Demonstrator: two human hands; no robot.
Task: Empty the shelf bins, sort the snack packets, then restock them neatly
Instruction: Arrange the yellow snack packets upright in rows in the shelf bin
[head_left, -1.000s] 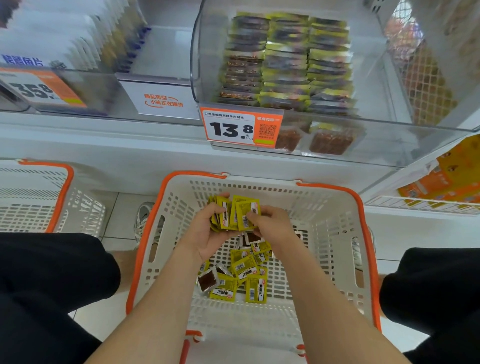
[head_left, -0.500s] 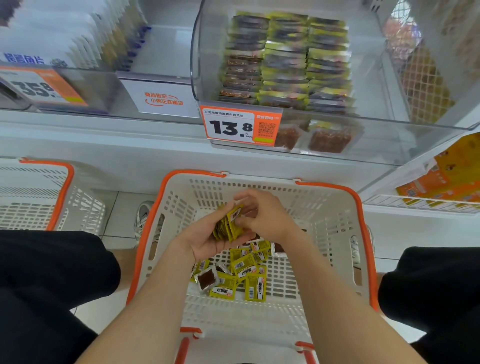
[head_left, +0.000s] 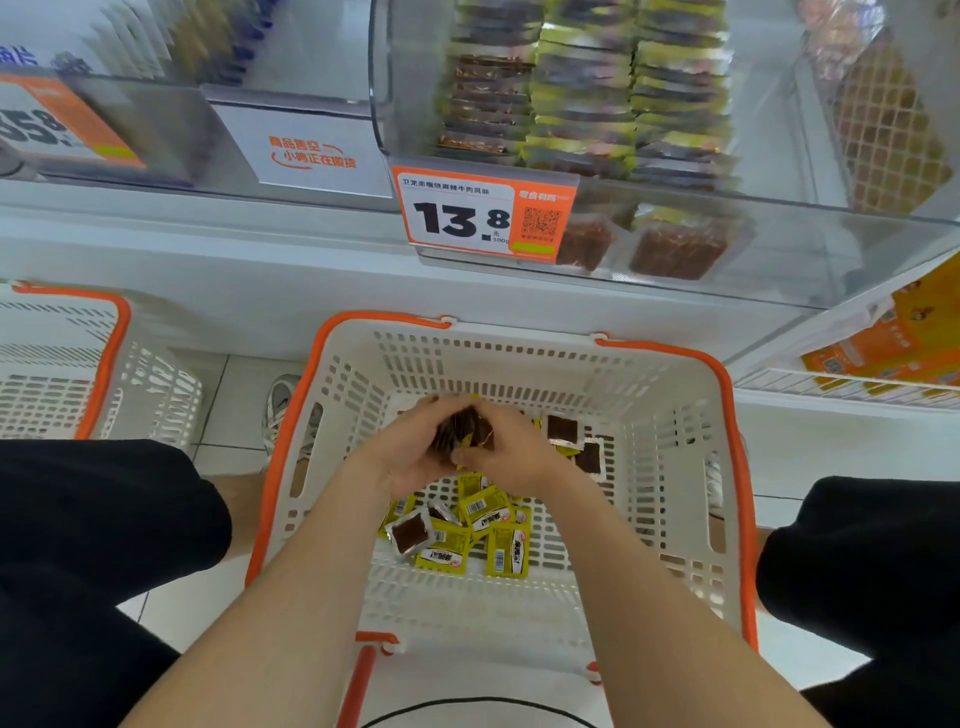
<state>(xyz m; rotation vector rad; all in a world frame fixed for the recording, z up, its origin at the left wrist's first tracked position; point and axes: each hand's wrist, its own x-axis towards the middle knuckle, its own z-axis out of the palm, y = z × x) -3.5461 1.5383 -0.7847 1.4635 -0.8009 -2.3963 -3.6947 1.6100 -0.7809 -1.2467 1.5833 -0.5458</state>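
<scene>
A white shopping basket with an orange rim (head_left: 670, 410) stands on the floor between my knees. Several small yellow snack packets (head_left: 467, 535) lie loose on its bottom, some turned with the dark clear side up. My left hand (head_left: 405, 457) and my right hand (head_left: 514, 452) meet above them and together grip a small stack of packets (head_left: 465, 434), dark sides showing. Above, a clear shelf bin (head_left: 779, 244) holds neat rows of the same packets (head_left: 582, 98), behind an orange price tag reading 13.8 (head_left: 480, 215).
A second white and orange basket (head_left: 78, 374) stands at the left on the tiled floor. The neighbouring clear bin (head_left: 306, 150) carries a white sign with orange writing. Orange packs (head_left: 893, 332) lie on a lower shelf at the right. A shoe (head_left: 280, 410) shows beside the basket.
Both hands have sunk lower into the basket and closed round the stack, which is turned dark side up. The view has tilted down a little.
</scene>
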